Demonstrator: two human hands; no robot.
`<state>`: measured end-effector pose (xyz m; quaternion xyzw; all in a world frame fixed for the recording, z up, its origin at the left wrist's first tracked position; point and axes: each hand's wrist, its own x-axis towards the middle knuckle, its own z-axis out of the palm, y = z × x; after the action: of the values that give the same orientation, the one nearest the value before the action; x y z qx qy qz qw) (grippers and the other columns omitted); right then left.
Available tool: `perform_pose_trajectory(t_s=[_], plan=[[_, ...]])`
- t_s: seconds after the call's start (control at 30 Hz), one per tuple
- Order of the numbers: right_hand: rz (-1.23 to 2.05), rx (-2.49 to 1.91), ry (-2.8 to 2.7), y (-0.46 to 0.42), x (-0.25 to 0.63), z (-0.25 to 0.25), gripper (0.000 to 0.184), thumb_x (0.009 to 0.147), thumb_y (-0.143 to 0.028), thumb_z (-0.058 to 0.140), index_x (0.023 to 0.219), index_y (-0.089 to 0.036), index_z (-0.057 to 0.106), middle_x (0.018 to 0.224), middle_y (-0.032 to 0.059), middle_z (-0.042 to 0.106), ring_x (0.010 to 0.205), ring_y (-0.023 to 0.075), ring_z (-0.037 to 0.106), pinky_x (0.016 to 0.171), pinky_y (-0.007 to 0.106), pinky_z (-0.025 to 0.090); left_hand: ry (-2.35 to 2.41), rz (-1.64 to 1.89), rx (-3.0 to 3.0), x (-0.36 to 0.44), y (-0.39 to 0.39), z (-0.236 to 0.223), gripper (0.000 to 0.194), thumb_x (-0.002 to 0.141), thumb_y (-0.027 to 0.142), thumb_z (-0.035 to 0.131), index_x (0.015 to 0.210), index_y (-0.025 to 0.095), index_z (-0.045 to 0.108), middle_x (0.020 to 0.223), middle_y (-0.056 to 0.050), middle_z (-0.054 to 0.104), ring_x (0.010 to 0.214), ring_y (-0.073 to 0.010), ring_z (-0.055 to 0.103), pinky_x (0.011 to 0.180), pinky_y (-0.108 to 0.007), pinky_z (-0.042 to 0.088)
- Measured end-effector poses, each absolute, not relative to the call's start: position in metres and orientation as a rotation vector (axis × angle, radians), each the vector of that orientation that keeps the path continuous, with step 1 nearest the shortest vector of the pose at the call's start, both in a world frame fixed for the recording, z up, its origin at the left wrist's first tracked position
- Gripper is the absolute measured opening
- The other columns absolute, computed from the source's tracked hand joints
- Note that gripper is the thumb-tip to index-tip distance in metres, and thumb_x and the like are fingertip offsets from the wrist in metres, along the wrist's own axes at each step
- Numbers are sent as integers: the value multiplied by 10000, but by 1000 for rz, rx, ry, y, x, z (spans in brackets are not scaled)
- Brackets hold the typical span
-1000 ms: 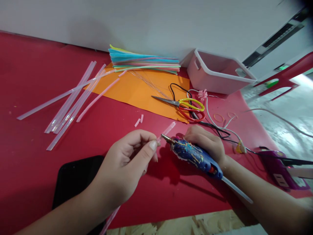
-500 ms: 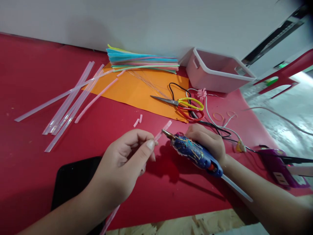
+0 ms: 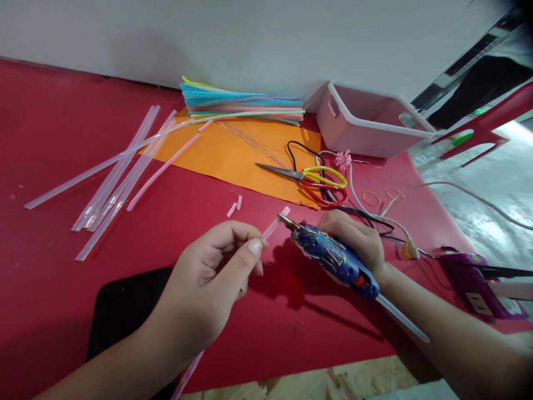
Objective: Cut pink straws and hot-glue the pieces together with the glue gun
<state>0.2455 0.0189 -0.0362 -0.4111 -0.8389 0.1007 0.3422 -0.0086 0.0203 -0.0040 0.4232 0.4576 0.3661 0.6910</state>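
Note:
Between thumb and fingers, my left hand pinches a thin translucent pink straw; its tip points up and right, and its lower end shows below my wrist. My right hand is wrapped round a blue hot glue gun streaked with dried glue. The gun's metal nozzle lies at the straw near its upper end; whether it touches cannot be made out. A glue stick sticks out of the gun's back. Two short pink pieces lie just beyond my left hand.
Clear pinkish sticks lie at left. Scissors rest on an orange sheet, with pipe cleaners behind. A pink bin, cords and a purple power strip are at right. A black phone lies under my left forearm.
The glue gun's nozzle has shifted slightly up and right along the straw, towards its tip. My left hand stays nearly still. A dark shape has appeared in the background at upper right.

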Motion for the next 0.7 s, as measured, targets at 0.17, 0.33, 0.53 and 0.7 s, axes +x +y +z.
perform_pose_trajectory(t_s=[0.17,0.33,0.53,0.7], plan=[[244,-1078,-2187,19,247,-37,41,868,-227,613,896,-211,588,715,29,592,647,176,539,598,315,420,1026,816,942,-9,20,-4,142,898,292,618,788,203,620,609,44,555,463,-58,396,414,-157,295],[247,-1095,-2180,19,247,-39,45,871,-243,608,901,-227,579,716,35,587,646,188,541,590,329,424,1034,806,934,-10,19,-4,151,893,307,626,787,199,621,612,38,555,458,-59,396,408,-161,292],[238,-1100,-2174,19,246,-39,59,860,-225,613,912,-221,586,713,30,575,642,190,545,582,328,425,986,795,906,-9,22,-6,154,903,304,623,785,206,620,610,49,551,456,-49,390,410,-147,282],[238,-1089,-2171,19,246,-38,86,857,-213,614,939,-222,589,723,40,580,653,199,554,593,337,436,982,798,900,-9,21,-5,146,901,294,622,785,207,625,606,47,554,452,-49,387,409,-148,284]])
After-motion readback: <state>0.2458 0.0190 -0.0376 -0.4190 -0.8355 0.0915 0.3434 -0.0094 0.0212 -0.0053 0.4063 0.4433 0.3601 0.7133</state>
